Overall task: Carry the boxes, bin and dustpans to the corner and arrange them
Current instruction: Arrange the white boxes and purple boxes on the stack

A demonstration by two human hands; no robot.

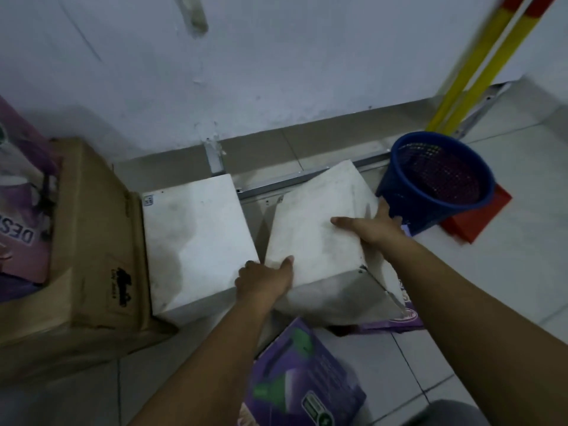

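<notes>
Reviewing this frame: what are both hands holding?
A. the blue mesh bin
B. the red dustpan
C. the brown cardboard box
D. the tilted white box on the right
D: the left hand grips the near left corner of the tilted white box and the right hand holds its right edge, while the blue bin stands untouched beside it.

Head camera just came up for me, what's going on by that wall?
A person grips a tilted white box with both hands: the left hand at its near-left corner, the right hand along its right edge. A second white box sits flat beside it, against a brown cardboard carton. To the right, a blue mesh bin stands on a red dustpan, near yellow handles.
</notes>
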